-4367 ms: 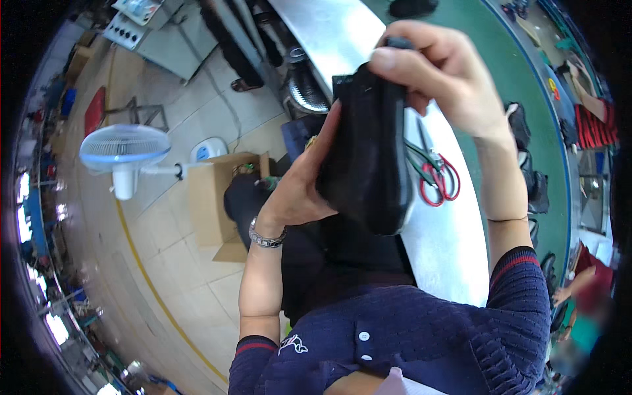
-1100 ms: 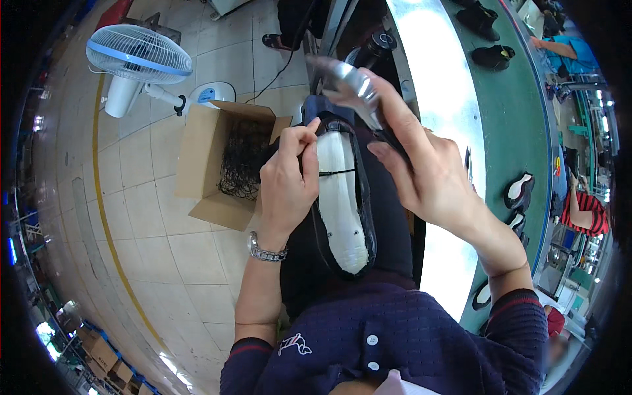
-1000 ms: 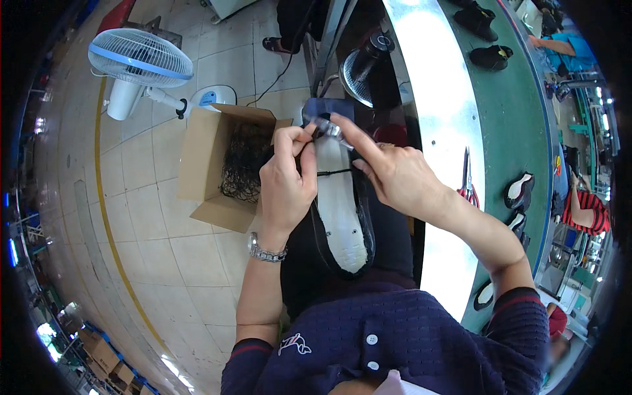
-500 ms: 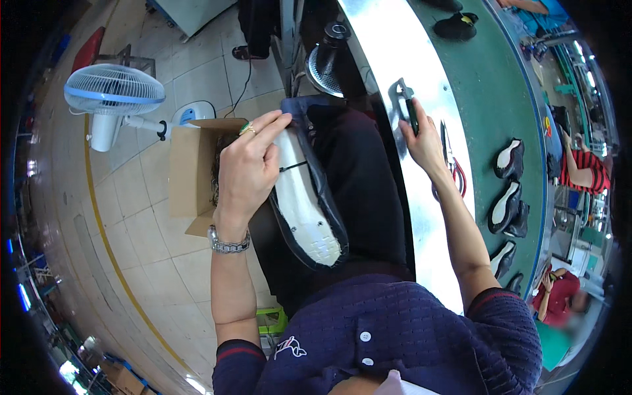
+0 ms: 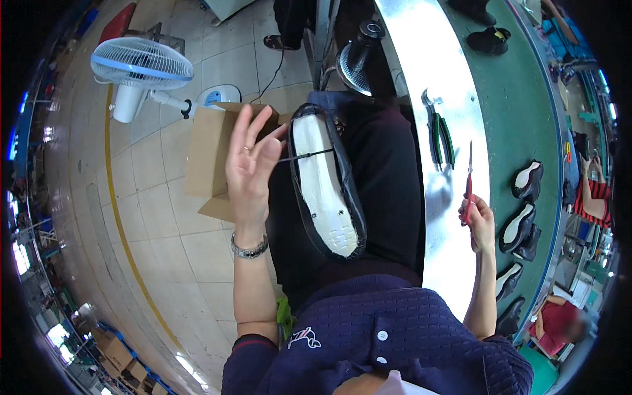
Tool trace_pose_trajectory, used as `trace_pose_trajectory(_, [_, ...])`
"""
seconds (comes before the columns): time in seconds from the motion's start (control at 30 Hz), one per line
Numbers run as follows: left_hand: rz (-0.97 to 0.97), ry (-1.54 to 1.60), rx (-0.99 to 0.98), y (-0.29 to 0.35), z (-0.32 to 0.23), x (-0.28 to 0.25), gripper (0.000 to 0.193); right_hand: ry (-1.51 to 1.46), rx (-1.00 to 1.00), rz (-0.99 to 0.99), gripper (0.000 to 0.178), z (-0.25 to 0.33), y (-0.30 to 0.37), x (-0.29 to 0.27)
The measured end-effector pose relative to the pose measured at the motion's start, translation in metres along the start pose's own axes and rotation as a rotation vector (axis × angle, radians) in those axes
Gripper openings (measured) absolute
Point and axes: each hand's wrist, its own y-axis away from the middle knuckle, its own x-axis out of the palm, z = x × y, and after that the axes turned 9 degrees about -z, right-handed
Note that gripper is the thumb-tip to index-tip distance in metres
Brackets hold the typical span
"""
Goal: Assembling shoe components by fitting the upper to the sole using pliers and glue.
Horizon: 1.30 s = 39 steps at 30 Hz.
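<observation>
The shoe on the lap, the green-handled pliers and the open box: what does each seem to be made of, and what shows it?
Shoe: black sides probably leather or synthetic, by their soft sheen; the pale, matte underside could be board or fabric.
Pliers: shiny, silvery head suggests metal; green handles likely plastic or rubber coated.
Open box: dull brown, thin folded flaps suggest cardboard.

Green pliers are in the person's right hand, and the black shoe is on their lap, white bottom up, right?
Not quite: the green pliers lie on the metal tabletop; the right hand holds a red tool, as the head view shows. The black shoe is on the lap, white bottom up.
</observation>
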Motion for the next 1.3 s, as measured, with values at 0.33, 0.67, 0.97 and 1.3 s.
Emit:
trace_pose_trajectory(0.33, [-0.229,-0.908,0.534,0.035,0.011,0.028,0.016,-0.439,0.327,1.151,0.078,0.125,0.104,0.078])
trace_pose_trajectory(0.67, [-0.236,-0.916,0.747,0.036,0.019,0.025,0.011,-0.173,0.033,0.895,0.059,0.119,0.126,0.128])
trace_pose_trajectory(0.97, [-0.558,-0.571,0.993,0.037,-0.064,0.029,0.016,-0.096,0.067,0.898,0.05,0.122,0.122,0.127])
trace_pose_trajectory(1.3, [-0.2,-1.756,0.211,0.024,-0.012,-0.124,0.034,-0.051,-0.39,-0.128,0.037,0.031,0.033,0.042])
